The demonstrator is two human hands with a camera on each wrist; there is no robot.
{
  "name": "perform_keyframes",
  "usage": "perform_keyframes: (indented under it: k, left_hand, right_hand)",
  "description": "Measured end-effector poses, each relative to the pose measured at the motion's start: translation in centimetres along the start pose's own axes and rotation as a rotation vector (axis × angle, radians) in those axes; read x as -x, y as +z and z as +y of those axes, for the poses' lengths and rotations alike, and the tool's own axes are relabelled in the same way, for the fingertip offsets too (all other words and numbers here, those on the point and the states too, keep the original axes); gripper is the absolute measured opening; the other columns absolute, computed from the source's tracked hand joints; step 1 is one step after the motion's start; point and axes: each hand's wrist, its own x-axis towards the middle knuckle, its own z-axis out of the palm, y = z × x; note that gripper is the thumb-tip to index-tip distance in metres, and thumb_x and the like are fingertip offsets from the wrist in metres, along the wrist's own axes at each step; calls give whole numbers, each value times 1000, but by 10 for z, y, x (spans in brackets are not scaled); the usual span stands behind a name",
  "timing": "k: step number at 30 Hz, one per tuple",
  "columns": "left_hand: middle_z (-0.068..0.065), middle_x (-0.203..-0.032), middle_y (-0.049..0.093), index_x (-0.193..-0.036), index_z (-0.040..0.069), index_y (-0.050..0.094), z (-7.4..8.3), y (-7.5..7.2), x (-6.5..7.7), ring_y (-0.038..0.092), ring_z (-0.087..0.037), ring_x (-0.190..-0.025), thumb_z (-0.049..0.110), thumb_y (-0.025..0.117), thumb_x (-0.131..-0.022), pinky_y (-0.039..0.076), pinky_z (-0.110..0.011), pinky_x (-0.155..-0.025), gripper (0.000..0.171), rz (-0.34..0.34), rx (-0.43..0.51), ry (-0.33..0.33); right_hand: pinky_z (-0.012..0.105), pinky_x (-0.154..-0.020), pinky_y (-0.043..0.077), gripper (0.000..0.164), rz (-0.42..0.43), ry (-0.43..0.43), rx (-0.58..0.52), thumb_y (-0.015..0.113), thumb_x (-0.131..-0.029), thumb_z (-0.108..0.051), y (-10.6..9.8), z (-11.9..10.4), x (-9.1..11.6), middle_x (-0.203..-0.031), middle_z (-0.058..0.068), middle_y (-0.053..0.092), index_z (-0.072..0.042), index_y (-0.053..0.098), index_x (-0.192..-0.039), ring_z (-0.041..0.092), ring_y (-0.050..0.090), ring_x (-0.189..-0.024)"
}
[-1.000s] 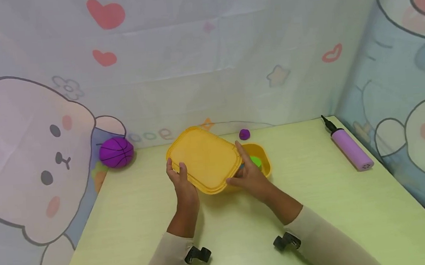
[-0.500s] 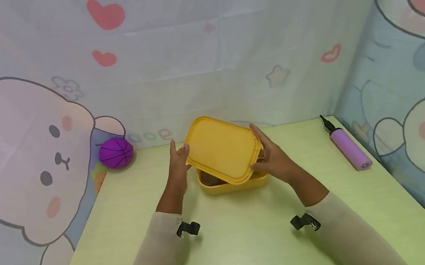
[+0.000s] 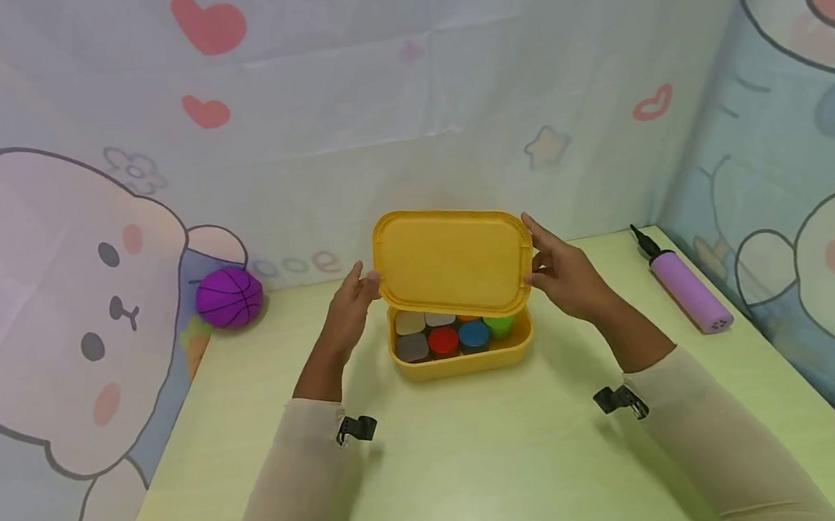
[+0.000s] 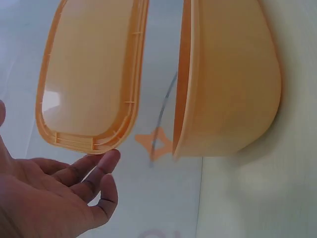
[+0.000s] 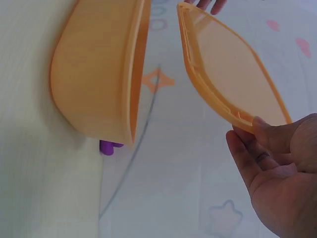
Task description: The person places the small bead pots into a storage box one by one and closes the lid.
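A yellow rectangular lid [image 3: 454,262] is held tilted up above a yellow box [image 3: 462,365], its flat face toward the head view. My right hand [image 3: 566,273] pinches the lid's right end between thumb and fingers, as the right wrist view also shows. At the lid's left end, my left hand [image 3: 347,307] has its fingers loosely bent, fingertips right at the rim [image 4: 94,148]. Inside the box are several small round-topped pieces, among them a red one [image 3: 443,341], a blue one [image 3: 473,335], a grey one [image 3: 412,347] and a green one [image 3: 499,325]. The lid hides the back of the box.
A purple basketball [image 3: 230,297] sits at the table's back left. At the right lies a pink hand pump [image 3: 691,292] with a black nozzle. Behind the box, a small purple thing [image 5: 107,147] shows in the right wrist view. A printed cloth [image 3: 413,113] hangs behind the table.
The lid has moved right and away, turned level, and rose off the box, uncovering the pieces inside. My right hand moved right with it; my left hand stays at its left end.
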Motion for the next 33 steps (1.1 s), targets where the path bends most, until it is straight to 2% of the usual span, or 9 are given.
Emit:
perform_keyframes:
  k: [6,9,13,16,20,23,26,29,33]
  left_hand:
    - [-20,-173,42,-172,8,34,-4,5,3,52,-46,-152,73,31,-111,32,-67,-130,90,-41,88,68]
    - [-23,-168,47,-161,4,44,-8,10,4,52,-49,-151,63,28,-116,29,-69,-130,76,-40,154,83]
    - [-24,-168,47,-154,3,41,-13,14,5,49,-47,-154,61,23,-116,24,-71,-132,72,-20,194,71]
    - [-24,-166,50,-149,3,41,-15,16,7,46,-45,-158,71,24,-112,22,-72,-132,80,-6,187,75]
    - [-27,-158,53,-125,3,46,-16,19,8,44,-45,-157,80,34,-104,26,-70,-130,81,39,146,73]
    - [-27,-157,49,-116,5,44,-18,21,9,40,-46,-159,75,40,-106,28,-67,-131,71,65,87,69]
    - [-29,-160,49,-119,5,43,-20,23,10,39,-47,-161,60,43,-114,29,-66,-132,55,61,42,80]
    - [-32,-164,49,-122,3,42,-23,25,10,31,-44,-166,46,46,-117,23,-65,-136,43,54,31,89]
    - [-30,-173,37,-129,1,39,-28,26,11,10,-41,-173,39,50,-118,10,-66,-138,41,22,34,86]
  right_hand:
    - [49,-107,60,106,39,-64,99,66,-101,14,11,2,3,-179,10,36,-31,9,-178,42,70,-133]
    - [59,-122,46,118,9,-77,76,77,-98,5,16,2,5,-186,3,14,-31,-3,-178,45,48,-156]
    - [76,-132,18,125,-50,-8,26,84,-99,-30,21,2,9,-187,-4,-6,-37,-14,-175,43,11,-172]
    - [81,-130,8,114,-68,32,-6,71,-104,-54,24,3,13,-185,-4,-17,-36,-17,-175,43,-5,-173]
    - [85,-127,7,97,-51,66,-31,48,-108,-71,32,2,19,-182,4,-26,-31,-8,-177,54,-5,-169]
    - [85,-126,15,82,-18,114,-26,37,-110,-72,39,2,22,-184,13,-18,-33,5,-176,61,8,-166]
    - [83,-125,25,71,14,155,-9,32,-114,-67,43,6,25,-181,28,16,-32,17,-173,62,27,-161]
    - [80,-124,29,62,38,172,-12,32,-116,-61,45,11,27,-176,30,32,-26,32,-168,59,34,-159]
    - [76,-128,28,54,22,155,-104,41,-119,-47,44,20,31,-181,24,22,-14,46,-161,51,20,-168]
